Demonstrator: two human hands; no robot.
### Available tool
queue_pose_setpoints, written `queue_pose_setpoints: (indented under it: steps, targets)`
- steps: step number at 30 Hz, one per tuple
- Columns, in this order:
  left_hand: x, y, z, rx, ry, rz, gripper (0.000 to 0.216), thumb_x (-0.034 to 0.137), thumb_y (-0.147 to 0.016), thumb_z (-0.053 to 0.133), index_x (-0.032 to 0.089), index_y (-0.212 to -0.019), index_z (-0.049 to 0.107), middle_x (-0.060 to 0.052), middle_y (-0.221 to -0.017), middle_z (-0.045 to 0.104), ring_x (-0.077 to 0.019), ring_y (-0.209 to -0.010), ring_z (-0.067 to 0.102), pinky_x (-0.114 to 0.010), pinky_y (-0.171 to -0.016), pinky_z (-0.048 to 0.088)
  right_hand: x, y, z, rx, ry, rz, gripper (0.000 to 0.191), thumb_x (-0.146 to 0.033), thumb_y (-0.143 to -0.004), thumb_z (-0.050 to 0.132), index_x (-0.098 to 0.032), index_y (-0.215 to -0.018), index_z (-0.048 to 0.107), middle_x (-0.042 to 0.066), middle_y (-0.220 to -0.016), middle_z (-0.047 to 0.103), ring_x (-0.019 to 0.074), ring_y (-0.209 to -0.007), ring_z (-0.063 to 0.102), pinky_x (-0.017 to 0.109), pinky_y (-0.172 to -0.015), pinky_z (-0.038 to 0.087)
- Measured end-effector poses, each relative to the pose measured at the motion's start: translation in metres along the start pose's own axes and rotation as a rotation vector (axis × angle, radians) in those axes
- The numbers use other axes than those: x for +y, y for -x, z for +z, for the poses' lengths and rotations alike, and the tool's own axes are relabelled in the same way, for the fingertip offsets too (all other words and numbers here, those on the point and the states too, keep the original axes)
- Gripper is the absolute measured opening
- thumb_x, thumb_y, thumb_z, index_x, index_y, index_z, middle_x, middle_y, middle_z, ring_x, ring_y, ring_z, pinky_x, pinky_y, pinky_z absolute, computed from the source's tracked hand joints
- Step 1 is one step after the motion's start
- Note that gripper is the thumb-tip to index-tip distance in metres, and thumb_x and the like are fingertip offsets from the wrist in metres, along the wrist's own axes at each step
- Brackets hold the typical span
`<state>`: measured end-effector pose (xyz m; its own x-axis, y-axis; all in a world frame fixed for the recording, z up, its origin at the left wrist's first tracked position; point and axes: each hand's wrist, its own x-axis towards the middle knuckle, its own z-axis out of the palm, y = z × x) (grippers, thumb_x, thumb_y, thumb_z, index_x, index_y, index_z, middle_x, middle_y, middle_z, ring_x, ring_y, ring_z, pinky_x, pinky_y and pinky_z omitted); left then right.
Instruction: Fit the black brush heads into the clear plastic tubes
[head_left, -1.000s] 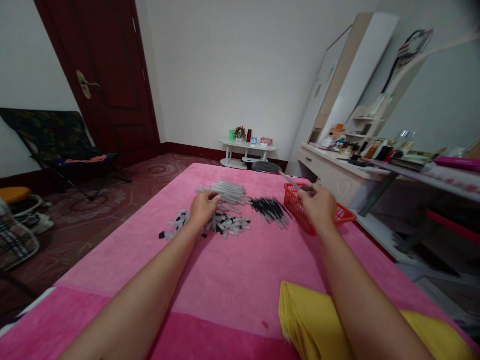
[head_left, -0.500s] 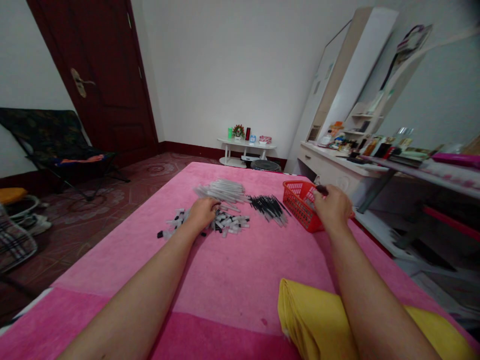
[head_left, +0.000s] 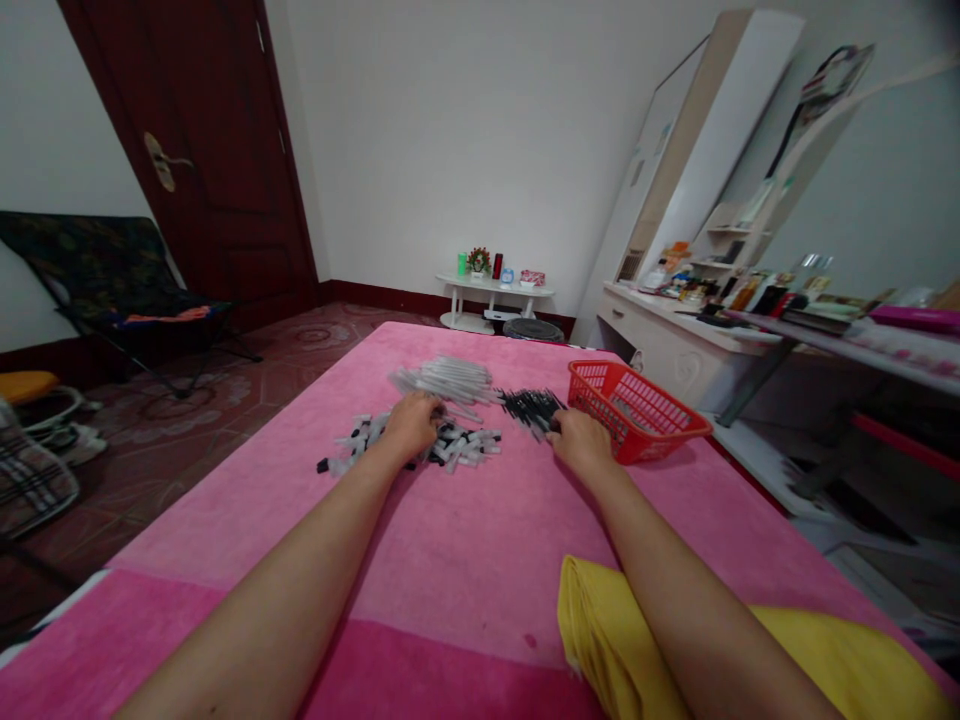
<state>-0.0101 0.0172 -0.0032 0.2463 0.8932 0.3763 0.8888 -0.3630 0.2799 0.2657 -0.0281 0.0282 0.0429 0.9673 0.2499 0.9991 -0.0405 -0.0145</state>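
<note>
My left hand (head_left: 412, 425) rests on a pile of small clear and black pieces (head_left: 465, 448) that look like pen caps. Its fingers are curled together; whatever they hold is hidden. To the right, my right hand (head_left: 585, 440) reaches the near end of a bundle of thin black sticks (head_left: 529, 408), like pen refills, its fingertips pinched at their ends. A heap of clear, tube-like pen barrels (head_left: 450, 378) lies beyond my left hand. Beside my right hand stands a red plastic basket (head_left: 652, 440) with some clear pieces inside.
A pink cloth (head_left: 450, 560) covers the table. Folded yellow fabric (head_left: 615, 620) lies at the near right, under my right forearm. Past the table are a low white stand (head_left: 491, 285), a cluttered dresser (head_left: 675, 330) and a folding chair (head_left: 112, 280).
My right hand has moved left and down from above the red basket to the black sticks, uncovering the basket's right side. My left hand has barely shifted on the cap pile.
</note>
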Motion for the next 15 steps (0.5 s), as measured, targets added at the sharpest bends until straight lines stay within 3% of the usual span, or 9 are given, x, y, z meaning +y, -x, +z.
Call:
queue_pose_setpoints:
  steps: [8, 12, 15]
  targets:
    - [0.006, 0.002, -0.002, 0.044, 0.092, 0.106, 0.030, 0.019, -0.078, 0.053, 0.023, -0.103, 0.070, -0.008, -0.095, 0.069, -0.0232, -0.092, 0.061, -0.031, -0.085, 0.045, -0.001, 0.000, -0.008, -0.088, 0.071, 0.108, 0.023, -0.020, -0.077, 0.055, -0.016, -0.094, 0.069, 0.016, -0.094, 0.069, 0.0268, -0.090, 0.066, 0.032, -0.073, 0.048]
    - [0.007, 0.002, -0.002, 0.097, 0.095, 0.124, 0.032, 0.021, -0.080, 0.052, 0.023, -0.107, 0.069, -0.008, -0.096, 0.069, -0.0232, -0.091, 0.061, -0.030, -0.083, 0.045, 0.001, -0.001, -0.022, -0.053, 0.041, 0.122, 0.024, -0.022, -0.077, 0.053, -0.016, -0.094, 0.070, 0.017, -0.093, 0.069, 0.0286, -0.090, 0.066, 0.033, -0.072, 0.048]
    - [0.009, 0.003, -0.003, 0.099, 0.101, 0.123, 0.032, 0.020, -0.080, 0.052, 0.023, -0.107, 0.069, -0.007, -0.096, 0.069, -0.0227, -0.092, 0.061, -0.029, -0.084, 0.045, 0.000, -0.001, -0.030, -0.010, -0.051, 0.048, 0.024, -0.024, -0.077, 0.056, -0.022, -0.096, 0.070, 0.011, -0.095, 0.070, 0.0259, -0.093, 0.065, 0.031, -0.074, 0.046]
